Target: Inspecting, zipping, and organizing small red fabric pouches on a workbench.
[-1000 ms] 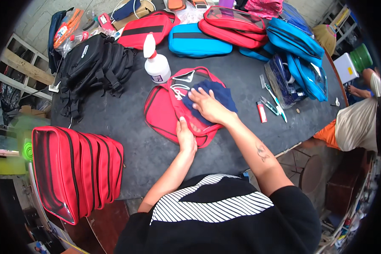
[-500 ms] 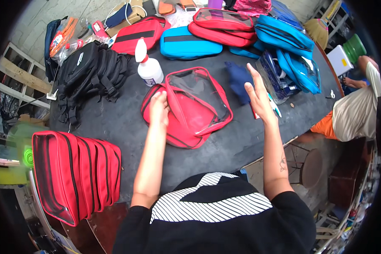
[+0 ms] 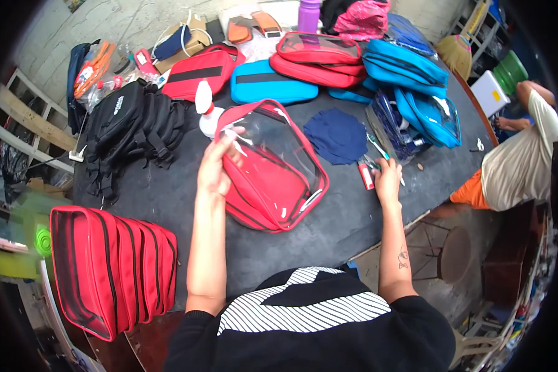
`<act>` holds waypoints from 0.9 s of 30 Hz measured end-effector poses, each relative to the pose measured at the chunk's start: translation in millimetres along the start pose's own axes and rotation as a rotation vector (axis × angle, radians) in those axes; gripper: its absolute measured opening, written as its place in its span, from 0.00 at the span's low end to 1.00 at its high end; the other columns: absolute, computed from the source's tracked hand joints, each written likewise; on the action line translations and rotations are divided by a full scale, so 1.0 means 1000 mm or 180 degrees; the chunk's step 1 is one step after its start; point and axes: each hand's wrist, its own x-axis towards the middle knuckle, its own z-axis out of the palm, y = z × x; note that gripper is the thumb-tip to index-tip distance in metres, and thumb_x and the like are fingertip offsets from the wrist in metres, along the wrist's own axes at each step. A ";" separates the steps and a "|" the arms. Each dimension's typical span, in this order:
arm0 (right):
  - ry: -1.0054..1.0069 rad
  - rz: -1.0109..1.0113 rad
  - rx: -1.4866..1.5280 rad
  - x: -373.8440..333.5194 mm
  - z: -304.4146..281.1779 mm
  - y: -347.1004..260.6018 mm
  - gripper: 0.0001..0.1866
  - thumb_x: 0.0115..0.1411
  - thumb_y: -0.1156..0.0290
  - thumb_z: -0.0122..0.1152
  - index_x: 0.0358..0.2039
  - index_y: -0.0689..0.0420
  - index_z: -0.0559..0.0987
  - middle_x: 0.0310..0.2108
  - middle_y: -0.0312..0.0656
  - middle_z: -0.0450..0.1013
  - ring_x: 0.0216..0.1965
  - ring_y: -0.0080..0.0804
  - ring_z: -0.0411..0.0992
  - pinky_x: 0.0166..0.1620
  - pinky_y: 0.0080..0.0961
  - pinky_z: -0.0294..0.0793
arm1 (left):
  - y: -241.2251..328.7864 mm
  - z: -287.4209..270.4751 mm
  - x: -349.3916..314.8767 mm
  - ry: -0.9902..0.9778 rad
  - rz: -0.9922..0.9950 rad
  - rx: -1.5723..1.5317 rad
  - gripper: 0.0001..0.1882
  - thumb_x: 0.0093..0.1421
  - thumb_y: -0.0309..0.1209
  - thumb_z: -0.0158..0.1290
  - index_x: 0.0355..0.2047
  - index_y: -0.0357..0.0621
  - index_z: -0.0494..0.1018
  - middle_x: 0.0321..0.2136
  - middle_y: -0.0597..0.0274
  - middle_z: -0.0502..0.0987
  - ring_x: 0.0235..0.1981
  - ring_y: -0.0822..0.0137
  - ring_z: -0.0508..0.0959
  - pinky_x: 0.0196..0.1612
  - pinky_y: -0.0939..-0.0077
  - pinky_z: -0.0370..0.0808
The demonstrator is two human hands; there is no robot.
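My left hand (image 3: pixel 214 168) grips the left edge of a red bag (image 3: pixel 254 204) with a clear plastic front, its fingers curled over the rim. The bag is tilted up off the black table. To the right, my right hand (image 3: pixel 387 180) is down among small tools, fingers bent together; what they pinch is hidden. Near its fingertips lie a slim teal-and-white tool (image 3: pixel 378 149) and a small red-and-white item (image 3: pixel 366 177). A crumpled dark blue cloth (image 3: pixel 336 136) lies between the bag and these tools. Behind the bag stands a white spray bottle (image 3: pixel 204 99), partly covered.
Several red bags (image 3: pixel 115 266) stand in a row at the near left. A black backpack (image 3: pixel 124 124) lies behind them. Red and blue bags (image 3: pixel 273 84) line the far side, with clear pouches (image 3: pixel 394 124) at right. Another person (image 3: pixel 514 149) sits beyond the table's right edge.
My left hand has lifted and tilted the red bag, now overlapping the spray bottle. My right hand has gone from raised and open down to the tools; the blue cloth now lies flat.
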 end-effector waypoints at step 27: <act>-0.0083 -0.1476 0.3362 0.044 -0.117 -0.219 0.12 0.50 0.80 0.66 0.37 0.64 0.79 0.36 0.40 0.74 0.42 0.28 0.74 0.49 0.25 0.71 | 0.022 0.069 -0.019 -0.0562 0.0403 0.0031 0.18 0.64 0.40 0.49 0.44 0.37 0.71 0.38 0.53 0.79 0.38 0.61 0.80 0.42 0.70 0.75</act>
